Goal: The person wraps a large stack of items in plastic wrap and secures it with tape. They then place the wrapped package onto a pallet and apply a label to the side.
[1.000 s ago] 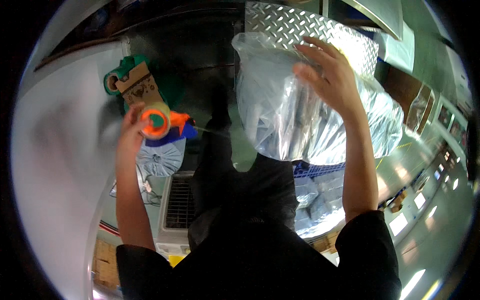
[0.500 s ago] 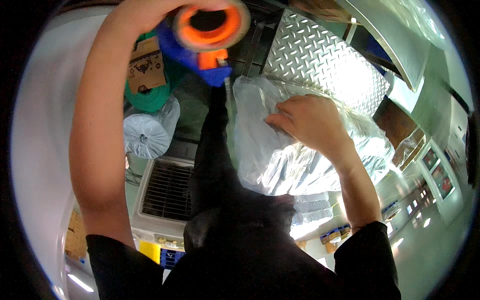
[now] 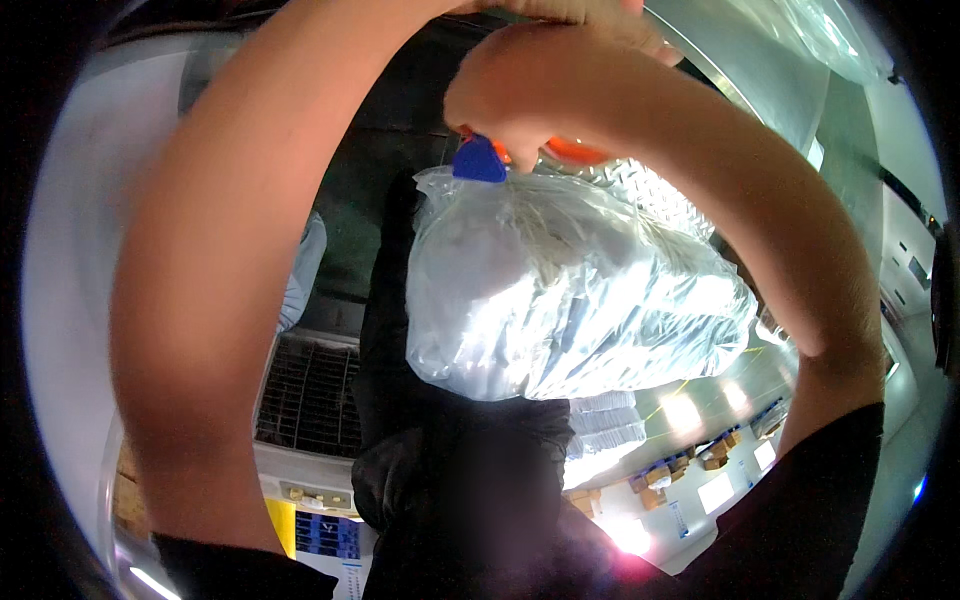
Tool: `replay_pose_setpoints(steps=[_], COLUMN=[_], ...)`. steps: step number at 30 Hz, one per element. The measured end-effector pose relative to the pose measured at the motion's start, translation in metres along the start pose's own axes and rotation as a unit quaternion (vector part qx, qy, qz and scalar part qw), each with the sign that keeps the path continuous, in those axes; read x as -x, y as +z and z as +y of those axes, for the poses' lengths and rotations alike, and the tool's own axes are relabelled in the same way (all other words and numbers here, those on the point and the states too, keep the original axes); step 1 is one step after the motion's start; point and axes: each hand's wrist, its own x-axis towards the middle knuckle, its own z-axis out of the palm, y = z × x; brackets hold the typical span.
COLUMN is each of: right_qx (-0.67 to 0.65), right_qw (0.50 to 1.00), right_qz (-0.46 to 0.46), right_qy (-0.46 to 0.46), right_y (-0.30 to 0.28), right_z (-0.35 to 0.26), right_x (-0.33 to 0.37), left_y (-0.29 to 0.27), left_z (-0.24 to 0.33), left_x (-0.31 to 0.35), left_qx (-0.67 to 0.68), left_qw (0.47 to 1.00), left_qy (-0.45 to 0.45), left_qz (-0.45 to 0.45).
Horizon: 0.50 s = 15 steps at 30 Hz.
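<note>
A bulging clear plastic bag lies in front of me, its gathered top by the patterned metal plate. My right hand is bent over the bag's far edge, closed round a tape dispenser. The dispenser's blue tip rests at the bag's edge, and part of its orange roll core shows below my wrist. My left hand reaches across at the top edge, just beyond the right; it is partly cut off and its grip is hidden.
A black slatted grille in a pale frame stands at lower left. Behind my left forearm a wrapped roll partly shows. Below the bag is a stack of plastic-wrapped goods. Cartons stand farther off at lower right.
The tape dispenser has moved from my left hand to my right, down to the bag's edge. My right hand has left the bag's top; my left hand has swung right across the top.
</note>
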Motion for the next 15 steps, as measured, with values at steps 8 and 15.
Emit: replay_pose_setpoints(steps=[8, 15], right_qx=[-0.354, -0.352], right_qw=[0.928, 0.925], right_qz=[0.049, 0.048], right_qy=[-0.106, -0.133], right_y=[0.108, 0.144], right_z=[0.05, 0.094], right_x=[0.025, 0.078], left_y=[0.192, 0.216], left_z=[-0.039, -0.031], left_x=[0.076, 0.083], left_qx=[-0.052, -0.016], left_qw=[0.95, 0.92], left_qy=[-0.095, -0.226], left_qz=[0.294, 0.32])
